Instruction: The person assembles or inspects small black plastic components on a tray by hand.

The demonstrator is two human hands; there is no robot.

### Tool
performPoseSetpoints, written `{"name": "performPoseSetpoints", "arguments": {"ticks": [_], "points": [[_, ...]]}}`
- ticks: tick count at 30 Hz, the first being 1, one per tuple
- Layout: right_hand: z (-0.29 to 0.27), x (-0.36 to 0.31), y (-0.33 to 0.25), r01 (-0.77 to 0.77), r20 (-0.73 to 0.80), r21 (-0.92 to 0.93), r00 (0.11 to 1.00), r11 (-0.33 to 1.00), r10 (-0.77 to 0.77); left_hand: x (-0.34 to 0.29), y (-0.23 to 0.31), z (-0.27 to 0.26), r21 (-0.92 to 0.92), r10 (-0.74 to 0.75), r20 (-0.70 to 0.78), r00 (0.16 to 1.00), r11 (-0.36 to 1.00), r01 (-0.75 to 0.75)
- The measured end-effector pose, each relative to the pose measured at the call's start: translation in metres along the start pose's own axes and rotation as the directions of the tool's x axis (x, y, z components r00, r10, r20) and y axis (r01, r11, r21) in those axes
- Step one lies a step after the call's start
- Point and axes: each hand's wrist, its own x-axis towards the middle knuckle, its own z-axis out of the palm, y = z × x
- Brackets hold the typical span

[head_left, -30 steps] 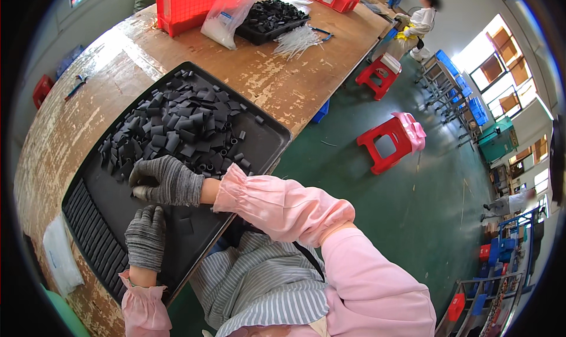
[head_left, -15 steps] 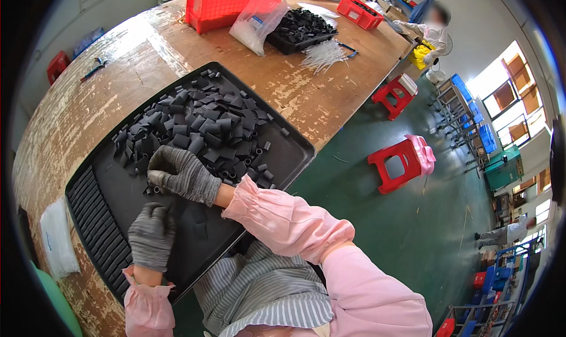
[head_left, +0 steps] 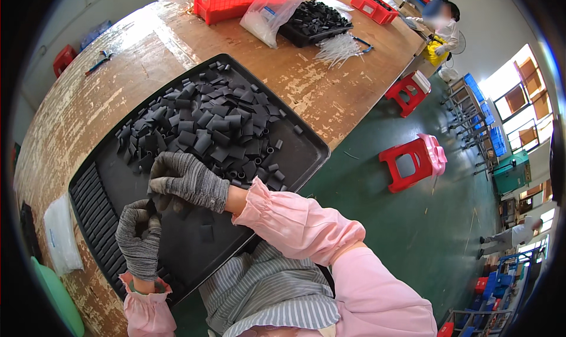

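Though any grip is unclear, the left hand [head_left: 139, 238] and right hand [head_left: 191, 181] curl close together over the tray [head_left: 227, 234].

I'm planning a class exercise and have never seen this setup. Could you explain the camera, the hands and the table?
No machine here: a person's gloved left hand and right hand work over a black tray. A fisheye camera on the head looks down, bending straight edges. The tray holds a loose heap of black pieces and a neat row at its left side. Also on the table: a red crate, a clear bag and white strips. The hands are close; I cannot tell what they hold.
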Motion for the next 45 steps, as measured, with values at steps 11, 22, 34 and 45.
{"name": "performPoseSetpoints", "arguments": {"ticks": [11, 22, 34, 45], "points": [[0.001, -0.009, -0.021, 0.002, 0.035, -0.314, 0.999, 0.949, 0.009, 0.014, 0.018, -0.005, -0.376, -0.209, 0.385, 0.899, 0.854, 0.359], [0.006, -0.005, -0.001, -0.013, -0.026, -0.217, 1.000, 0.976, 0.007, 0.003, 0.018, -0.017, -0.360, -0.313, 0.216, 0.925, 0.855, 0.373], [0.015, -0.004, 0.006, 0.027, -0.048, -0.545, 0.997, 0.838, -0.063, 0.008, 0.013, -0.016, -0.167, -0.260, 0.138, 0.956, 0.945, 0.281], [0.008, 0.001, 0.017, 0.049, 0.038, -0.546, 0.999, 0.836, -0.033, 0.005, 0.006, -0.015, 0.030, -0.198, 0.119, 0.973, 0.980, 0.195]]}}
